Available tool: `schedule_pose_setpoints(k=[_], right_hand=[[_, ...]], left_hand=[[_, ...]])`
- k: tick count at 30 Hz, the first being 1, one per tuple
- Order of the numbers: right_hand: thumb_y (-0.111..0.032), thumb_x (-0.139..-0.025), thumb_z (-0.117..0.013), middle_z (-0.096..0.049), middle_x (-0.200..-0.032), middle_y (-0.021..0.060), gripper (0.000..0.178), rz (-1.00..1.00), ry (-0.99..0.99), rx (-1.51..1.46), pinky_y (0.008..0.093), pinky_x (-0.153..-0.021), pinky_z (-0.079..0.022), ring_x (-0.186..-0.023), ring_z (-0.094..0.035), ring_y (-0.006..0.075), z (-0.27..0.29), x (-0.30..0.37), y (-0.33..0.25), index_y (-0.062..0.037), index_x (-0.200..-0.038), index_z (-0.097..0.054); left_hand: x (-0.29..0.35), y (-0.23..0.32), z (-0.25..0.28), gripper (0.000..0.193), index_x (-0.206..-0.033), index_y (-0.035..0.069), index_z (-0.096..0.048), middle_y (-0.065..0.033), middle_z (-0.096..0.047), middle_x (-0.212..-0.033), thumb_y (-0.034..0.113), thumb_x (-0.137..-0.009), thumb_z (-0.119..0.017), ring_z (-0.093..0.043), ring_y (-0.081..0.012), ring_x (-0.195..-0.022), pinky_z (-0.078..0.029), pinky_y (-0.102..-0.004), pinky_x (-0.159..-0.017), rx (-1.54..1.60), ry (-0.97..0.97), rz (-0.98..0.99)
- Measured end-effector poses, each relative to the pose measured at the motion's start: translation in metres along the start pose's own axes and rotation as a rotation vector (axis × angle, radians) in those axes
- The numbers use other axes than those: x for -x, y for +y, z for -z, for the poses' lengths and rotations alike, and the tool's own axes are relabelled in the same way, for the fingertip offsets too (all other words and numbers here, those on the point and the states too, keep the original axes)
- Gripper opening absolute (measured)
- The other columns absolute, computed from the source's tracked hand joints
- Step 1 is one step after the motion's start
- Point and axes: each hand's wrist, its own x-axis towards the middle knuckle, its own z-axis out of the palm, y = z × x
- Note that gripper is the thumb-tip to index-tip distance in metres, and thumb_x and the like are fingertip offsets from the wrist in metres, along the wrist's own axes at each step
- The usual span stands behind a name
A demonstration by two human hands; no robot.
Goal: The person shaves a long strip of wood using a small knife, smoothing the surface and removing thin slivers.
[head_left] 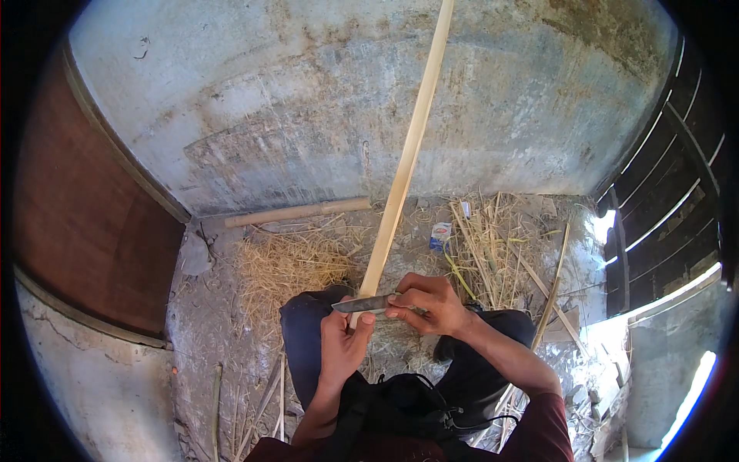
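Note:
A long pale strip of split bamboo rises from between my knees and reaches past the top of the view, in front of the wall. Around its lower end my left hand is closed, with the thumb pointing up along it. My right hand grips a knife whose dark grey blade lies across the strip, its tip toward the left. The blade's flat side touches or nearly touches the bamboo just above my left thumb. My right fingers hide the knife's handle.
Curly shavings heap on the floor to the left, before a bamboo pole along the wall. Split sticks and a small blue-and-white packet lie to the right. A brown panel stands left, dark slats right.

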Motion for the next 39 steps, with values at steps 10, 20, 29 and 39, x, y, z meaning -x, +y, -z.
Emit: schedule_pose_setpoints(k=[10, 20, 29, 39], right_hand=[[-0.026, -0.089, -0.088, -0.066, -0.089, 0.0024, 0.022, 0.070, 0.045, 0.100, 0.0385, -0.055, -0.053, -0.066, -0.067, 0.0223, -0.002, 0.003, -0.004, -0.0126, -0.102, -0.076], [-0.023, -0.087, -0.090, -0.066, -0.088, 0.0024, 0.023, 0.122, 0.077, 0.088, 0.0372, -0.050, -0.050, -0.062, -0.066, 0.0204, -0.004, 0.004, -0.006, -0.0134, -0.102, -0.077], [-0.021, -0.087, -0.091, -0.067, -0.085, 0.0036, 0.023, 0.095, 0.084, 0.021, 0.0374, -0.049, -0.049, -0.059, -0.064, 0.0207, -0.006, 0.005, -0.007, -0.0117, -0.102, -0.077], [-0.020, -0.086, -0.090, -0.068, -0.083, 0.0041, 0.020, 0.117, 0.093, 0.102, 0.0382, -0.049, -0.049, -0.059, -0.065, 0.0222, -0.004, 0.002, -0.007, -0.0114, -0.097, -0.076]], left_hand=[[-0.001, 0.020, -0.009, 0.048, -0.085, 0.001, -0.060, 0.0017, -0.051, -0.070, 0.041, -0.111, -0.064, -0.049, -0.0050, -0.059, -0.034, -0.0253, -0.052, -0.108, 0.036, -0.044], [0.004, 0.008, -0.006, 0.030, -0.101, -0.004, -0.073, 0.0026, -0.052, -0.074, 0.025, -0.107, -0.074, -0.041, -0.0025, -0.064, -0.029, -0.0281, -0.053, -0.111, 0.063, 0.003], [0.004, 0.009, -0.008, 0.026, -0.103, -0.004, -0.075, 0.0045, -0.053, -0.070, 0.022, -0.106, -0.075, -0.040, -0.0016, -0.063, -0.028, -0.0275, -0.053, -0.138, 0.065, -0.074], [0.004, 0.011, -0.014, 0.028, -0.102, -0.003, -0.073, 0.0066, -0.055, -0.071, 0.025, -0.108, -0.073, -0.039, -0.0009, -0.064, -0.027, -0.0259, -0.053, -0.056, 0.127, -0.017]])
